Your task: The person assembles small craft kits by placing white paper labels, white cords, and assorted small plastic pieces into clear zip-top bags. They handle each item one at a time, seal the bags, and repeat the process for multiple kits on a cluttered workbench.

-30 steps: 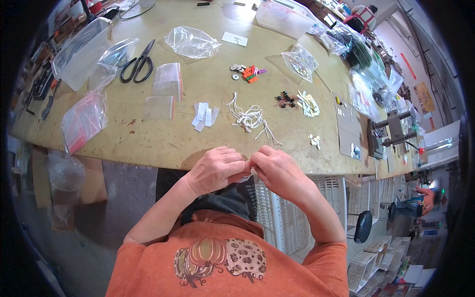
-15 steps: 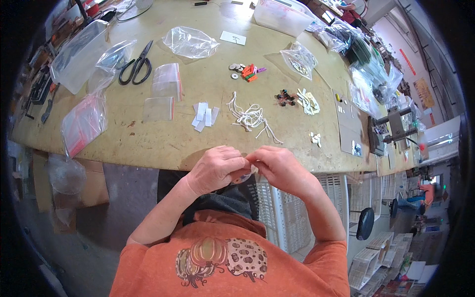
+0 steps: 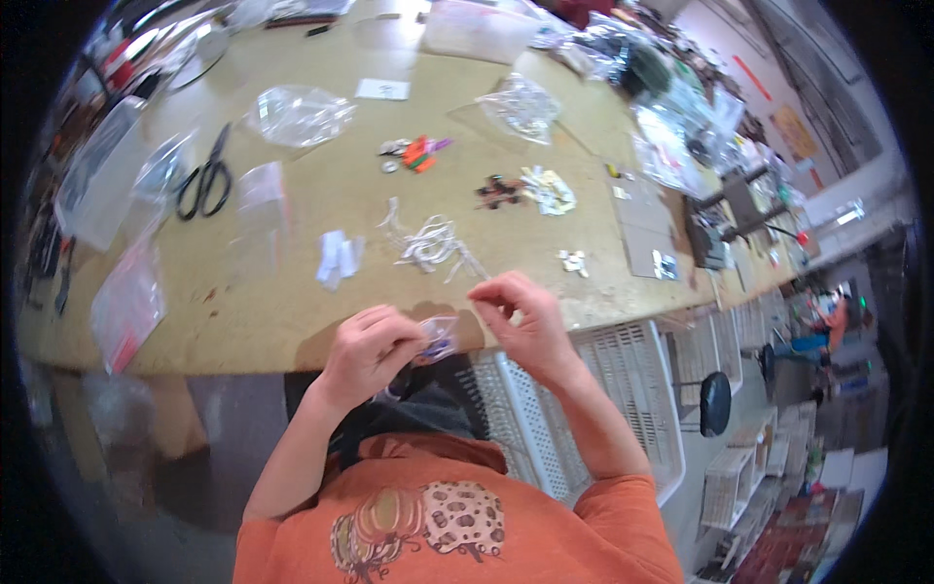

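Observation:
At the near table edge my left hand [image 3: 368,355] pinches a small clear plastic bag [image 3: 443,343] with something blue or purple in it. My right hand [image 3: 528,316] is a little apart to the right, thumb and fingertips pressed together; what they hold, if anything, is hidden. Just beyond that hand lies a tangle of white cords [image 3: 428,245]. White strips [image 3: 339,258] lie left of the cords. Further right are dark coppery parts [image 3: 499,192], cream pieces [image 3: 548,191] and small white pieces [image 3: 573,262]. Orange pieces [image 3: 419,154] lie beside round discs [image 3: 390,149].
Black-handled scissors [image 3: 205,183], zip bags [image 3: 261,200] and a clear bin [image 3: 102,180] occupy the left side. More clear bags [image 3: 304,117] lie further back. At right stands a metal clamp-like device [image 3: 739,209]; white crates [image 3: 623,384] sit below the edge.
My hands have come apart, the right now separate from the left. The small bag shows more fully at my left fingers. The whole view has shifted, blurring the table slightly.

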Demonstrator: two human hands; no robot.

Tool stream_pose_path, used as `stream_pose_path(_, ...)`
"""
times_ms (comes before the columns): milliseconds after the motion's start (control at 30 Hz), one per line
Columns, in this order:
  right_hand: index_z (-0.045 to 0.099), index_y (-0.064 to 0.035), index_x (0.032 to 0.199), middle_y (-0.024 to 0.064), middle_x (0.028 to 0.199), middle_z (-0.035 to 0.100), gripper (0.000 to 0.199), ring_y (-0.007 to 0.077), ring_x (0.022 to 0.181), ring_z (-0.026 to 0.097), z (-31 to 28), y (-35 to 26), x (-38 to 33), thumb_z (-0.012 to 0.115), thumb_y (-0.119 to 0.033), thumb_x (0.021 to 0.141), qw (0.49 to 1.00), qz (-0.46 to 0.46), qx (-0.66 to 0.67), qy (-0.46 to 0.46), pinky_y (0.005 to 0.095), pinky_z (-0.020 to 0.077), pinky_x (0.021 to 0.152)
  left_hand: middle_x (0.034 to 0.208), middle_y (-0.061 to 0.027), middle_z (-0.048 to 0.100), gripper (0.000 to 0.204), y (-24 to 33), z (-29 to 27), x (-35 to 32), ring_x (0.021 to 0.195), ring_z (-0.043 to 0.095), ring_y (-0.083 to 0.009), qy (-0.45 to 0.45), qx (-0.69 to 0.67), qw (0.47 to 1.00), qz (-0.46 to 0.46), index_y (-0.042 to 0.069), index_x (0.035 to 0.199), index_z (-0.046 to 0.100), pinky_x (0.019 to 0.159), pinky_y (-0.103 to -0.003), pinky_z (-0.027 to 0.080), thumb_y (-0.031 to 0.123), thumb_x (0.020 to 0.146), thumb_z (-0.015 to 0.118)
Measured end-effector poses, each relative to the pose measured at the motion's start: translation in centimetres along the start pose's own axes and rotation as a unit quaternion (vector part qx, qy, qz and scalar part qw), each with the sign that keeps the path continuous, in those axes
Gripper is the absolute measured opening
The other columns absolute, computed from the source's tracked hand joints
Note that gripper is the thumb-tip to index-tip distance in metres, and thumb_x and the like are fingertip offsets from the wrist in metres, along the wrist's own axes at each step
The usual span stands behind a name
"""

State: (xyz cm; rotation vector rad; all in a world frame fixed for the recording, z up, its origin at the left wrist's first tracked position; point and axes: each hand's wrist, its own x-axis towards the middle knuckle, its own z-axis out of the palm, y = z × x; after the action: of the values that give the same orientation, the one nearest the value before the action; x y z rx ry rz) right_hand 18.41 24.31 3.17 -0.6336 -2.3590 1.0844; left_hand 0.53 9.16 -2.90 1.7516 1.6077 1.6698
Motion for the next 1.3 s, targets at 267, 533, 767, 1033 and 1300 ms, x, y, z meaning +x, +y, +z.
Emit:
stream_pose_path(267,0.069,-0.0011,0.096,0.0127,0.087,0.067,0.010,0.0245,0.074,0.067,-6.9,12.4,-2.4,0.072,-0.004,0.086,0.945,0.121,-0.179,0.245,0.0366,0.0543,0.070,0.074,-0.0054,0.064,0.015,0.4,0.2,0.5,0.060,0.056,-0.0204,-0.013,0.002,1.000,0.003,0.006,0.086,0.067,0.055,-0.032,0.044,-0.002,0.079,0.077)
stream_pose_path(533,0.069,-0.0018,0.094,0.0120,0.088,0.066,0.009,0.0229,0.073,0.066,-9.0,14.3,-2.4,0.073,-0.007,0.087,0.945,0.146,-0.198,0.213,0.0361,0.0543,0.070,0.071,-0.0041,0.062,0.011,0.2,0.1,0.2,0.060,0.054,-0.0176,-0.019,0.009,1.000,-0.007,0.006,0.084,0.069,0.053,-0.030,0.041,0.000,0.081,0.078)
stream_pose_path(767,0.066,-0.0021,0.091,0.0150,0.092,0.064,0.004,0.0326,0.082,0.065,-9.8,14.1,-2.3,0.067,-0.006,0.090,0.947,0.069,-0.276,0.151,0.0421,0.0537,0.072,0.071,-0.0055,0.062,0.014,0.3,0.0,0.1,0.060,0.056,-0.0219,-0.027,0.021,0.999,-0.007,0.006,0.085,0.067,0.056,-0.033,0.044,0.000,0.079,0.078)
stream_pose_path(1033,0.059,-0.0033,0.088,0.0154,0.087,0.059,0.002,0.0349,0.079,0.063,-7.4,12.7,-3.1,0.061,-0.003,0.088,0.876,-0.046,-0.451,0.167,0.0438,0.0530,0.070,0.071,-0.0081,0.061,0.014,0.3,0.1,0.2,0.063,0.059,-0.0266,-0.029,0.016,0.999,0.009,0.005,0.086,0.066,0.060,-0.035,0.048,0.001,0.079,0.077)
stream_pose_path(1300,0.065,-0.0009,0.096,0.0045,0.082,0.071,0.004,0.0087,0.064,0.061,-11.3,17.1,-1.9,0.065,-0.004,0.093,0.952,0.211,0.036,0.218,0.0250,0.0498,0.059,0.073,-0.0064,0.063,0.012,0.2,0.2,0.1,0.060,0.056,-0.0197,-0.020,0.003,1.000,0.006,0.005,0.087,0.069,0.054,-0.031,0.043,-0.001,0.081,0.077)
